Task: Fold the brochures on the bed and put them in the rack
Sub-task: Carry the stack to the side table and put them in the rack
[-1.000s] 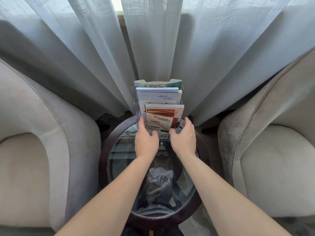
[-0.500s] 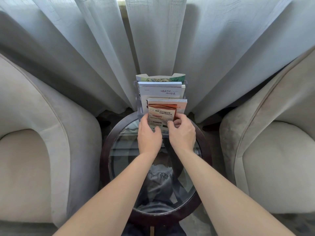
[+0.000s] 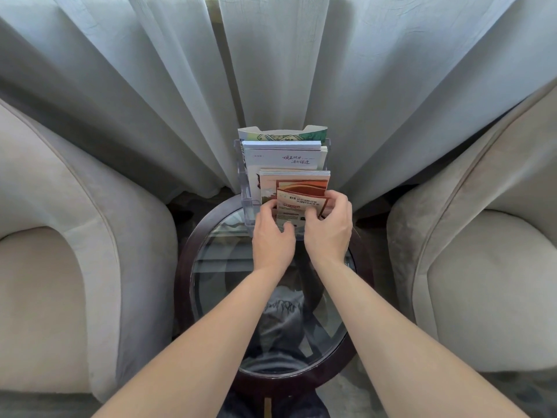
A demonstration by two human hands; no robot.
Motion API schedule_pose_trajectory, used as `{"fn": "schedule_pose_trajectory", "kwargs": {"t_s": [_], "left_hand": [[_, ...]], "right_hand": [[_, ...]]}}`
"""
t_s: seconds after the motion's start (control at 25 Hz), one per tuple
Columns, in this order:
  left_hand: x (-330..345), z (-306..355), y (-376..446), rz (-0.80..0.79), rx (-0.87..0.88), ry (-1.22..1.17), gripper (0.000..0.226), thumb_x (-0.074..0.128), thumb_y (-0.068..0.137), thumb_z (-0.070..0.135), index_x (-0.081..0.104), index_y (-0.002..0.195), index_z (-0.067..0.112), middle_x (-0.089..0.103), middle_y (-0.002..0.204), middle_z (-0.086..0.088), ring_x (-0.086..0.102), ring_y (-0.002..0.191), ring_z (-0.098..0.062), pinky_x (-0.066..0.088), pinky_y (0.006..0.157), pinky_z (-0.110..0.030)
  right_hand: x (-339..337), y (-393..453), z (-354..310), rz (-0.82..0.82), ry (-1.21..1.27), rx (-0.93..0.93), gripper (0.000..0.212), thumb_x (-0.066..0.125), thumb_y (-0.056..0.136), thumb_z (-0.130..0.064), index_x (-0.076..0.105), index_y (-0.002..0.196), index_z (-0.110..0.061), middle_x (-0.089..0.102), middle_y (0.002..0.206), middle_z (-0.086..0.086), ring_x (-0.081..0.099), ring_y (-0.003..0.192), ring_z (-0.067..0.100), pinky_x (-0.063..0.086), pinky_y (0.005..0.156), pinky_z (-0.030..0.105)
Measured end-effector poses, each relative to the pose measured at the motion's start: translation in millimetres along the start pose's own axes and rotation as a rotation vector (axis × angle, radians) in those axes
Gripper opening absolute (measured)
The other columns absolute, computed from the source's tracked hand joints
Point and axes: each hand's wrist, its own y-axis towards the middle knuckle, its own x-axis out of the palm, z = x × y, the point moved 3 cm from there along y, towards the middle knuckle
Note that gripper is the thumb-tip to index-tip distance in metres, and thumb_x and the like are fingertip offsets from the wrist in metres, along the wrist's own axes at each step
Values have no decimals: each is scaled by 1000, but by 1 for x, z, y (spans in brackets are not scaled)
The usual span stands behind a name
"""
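While the small orange-and-cream folded brochure (image 3: 301,198) is being pinched at its lower edge, the main risk is judged to be a missed slot. It is held upright at the front tier of the clear acrylic tiered rack (image 3: 244,203), in front of a cream-and-red stack of leaflets (image 3: 294,176), and it cannot be told whether its bottom edge is already seated in the pocket. If it is released too early, it could tip forward over the low front lip and slide onto the round glass-topped table with a dark wooden rim (image 3: 193,254). If it is pushed down at an angle, the fold could be crumpled or sprung open against the leaflets behind.

The left hand (image 3: 272,239) is set against the brochure's left edge, thumb curled in front and fingertips tucked behind the paper. The right hand (image 3: 328,227) is closed on the right edge, thumb on the printed face and fingers bent round the back. The lower part of the pocket is hidden by both hands, so the seating must be felt rather than seen.

Behind, the middle tier is filled by a pale blue-grey booklet with handwritten-style lettering (image 3: 283,156), and the back tier by a green-patterned card folder (image 3: 281,135). The rack is light and stands at the table's far edge, against the grey sheer curtain (image 3: 271,61); a hard push could shift it backwards. Two beige upholstered armchairs (image 3: 75,236) flank the table but are well apart from the hands.
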Motion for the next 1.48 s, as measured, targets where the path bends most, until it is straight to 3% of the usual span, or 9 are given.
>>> {"fn": "schedule_pose_trajectory", "kwargs": {"t_s": [0.2,0.32,0.44,0.68,0.8,0.88,1.12,1.28,1.48], "left_hand": [[1,2,-5,54,-12,-16,57,61,87,14,39,139,24,49,138,5,48,126,-12,44,104,-33],[5,4,-8,-26,-42,-24,68,57,90,15,27,150,26,46,148,3,45,134,-15,42,110,-40],[11,8,-17,-95,-9,22,80,53,93,18,8,157,29,30,160,3,32,144,-16,35,114,-36],[16,9,-15,-159,-22,154,84,51,96,23,-6,158,25,7,166,-5,14,152,-24,28,119,-47],[15,8,-17,-163,18,296,83,52,96,27,-3,158,18,9,165,-8,15,150,-27,31,114,-44],[9,5,-19,-117,55,326,81,54,94,26,6,158,13,15,163,-7,19,148,-25,32,113,-41],[-37,20,-2,62,0,109,72,52,95,23,13,156,22,20,160,2,18,148,-18,26,118,-40],[-55,49,21,87,48,25,70,52,95,19,17,155,27,26,158,3,23,146,-17,28,118,-43],[-57,60,33,94,36,103,66,51,91,15,28,152,24,47,147,-1,31,139,-21,26,118,-46]], "right_hand": [[-7,7,11,31,-109,70,44,69,87,-38,47,125,-34,55,122,-10,56,110,13,53,82,39],[-6,15,11,-7,-128,106,34,67,88,-42,55,118,-34,63,110,-11,60,100,12,48,76,33],[-4,17,9,-21,-116,161,16,64,87,-46,60,100,-37,66,90,-16,62,90,11,42,67,29],[-3,19,7,-11,-124,238,11,64,86,-45,62,92,-35,65,79,-18,62,82,11,42,65,29],[-4,20,7,-8,-136,255,14,65,87,-45,61,95,-34,67,84,-15,63,85,14,43,64,30],[-6,18,3,-7,-143,256,21,65,87,-44,60,103,-32,68,95,-11,63,92,16,50,72,36],[-20,21,-32,35,-111,115,40,64,90,-33,52,127,-29,54,129,-6,54,118,18,48,97,47],[-21,28,-65,11,-102,-56,41,57,93,-25,53,134,-28,56,135,-6,49,124,16,42,107,46],[-14,32,-74,-53,-85,-18,40,50,96,-23,57,135,-27,62,131,-4,54,122,18,42,107,48]]}}
